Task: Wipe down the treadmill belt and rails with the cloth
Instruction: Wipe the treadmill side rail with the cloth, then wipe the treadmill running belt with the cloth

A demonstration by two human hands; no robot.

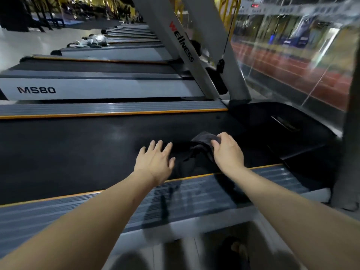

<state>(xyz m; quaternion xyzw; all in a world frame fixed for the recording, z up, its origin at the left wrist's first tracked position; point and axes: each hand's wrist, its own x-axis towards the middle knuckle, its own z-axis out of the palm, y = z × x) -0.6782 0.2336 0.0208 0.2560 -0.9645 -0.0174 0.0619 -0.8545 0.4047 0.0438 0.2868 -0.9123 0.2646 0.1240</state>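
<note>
Cloth on belt, pinched in right hand grip, left hand spread beside it

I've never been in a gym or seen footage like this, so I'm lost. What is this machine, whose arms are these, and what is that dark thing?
The single picture comes from a camera on a person's head, looking down at their own arms. The black band is a treadmill belt, the part one runs on, with ribbed grey side rails edged in orange. The right hand grips a dark cloth lying on the belt. The left hand is spread open beside it, holding nothing. More treadmills line up behind.
</note>
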